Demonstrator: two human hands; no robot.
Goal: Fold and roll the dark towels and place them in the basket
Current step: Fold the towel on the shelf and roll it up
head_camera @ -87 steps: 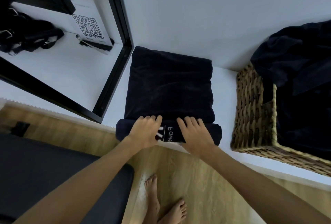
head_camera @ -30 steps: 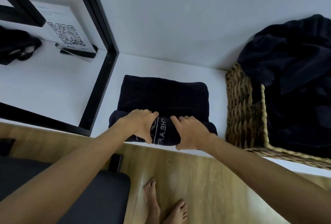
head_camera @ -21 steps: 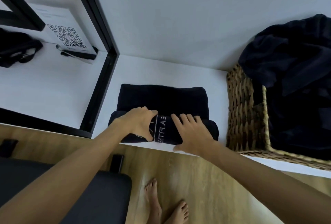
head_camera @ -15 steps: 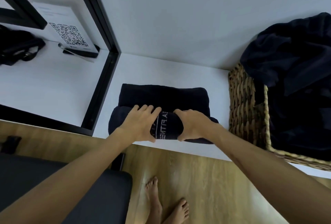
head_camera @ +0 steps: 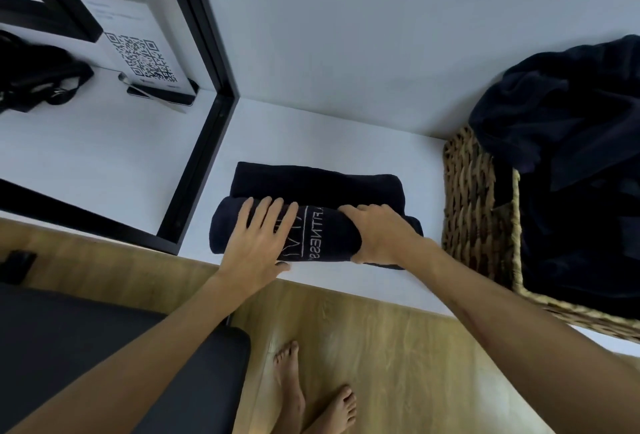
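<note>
Dark towel (head_camera: 317,229): centre of frame, on the white counter (head_camera: 311,132) near its front edge. Mostly rolled; the roll lies crosswise with white lettering facing up, and a short flat strip remains beyond it, toward the wall. Judged near the end of the rolling step.

Left hand (head_camera: 258,243): flat on the left part of the roll, fingers straight and spread, pressing down, likely to keep the turns tight and even.

Right hand (head_camera: 381,236): on the right part of the roll, fingers curled over the far side and thumb at the near side, gripping it, apparently to drive the roll forward. The hands sit apart, lettering showing between them.

Basket (head_camera: 474,198): woven, at the right edge of the frame, just beside the roll, presumably for a short transfer. Loose dark towels (head_camera: 568,128) heaped in and over it.

QR-code sign (head_camera: 138,52): upper left, behind a black frame (head_camera: 204,142).
</note>
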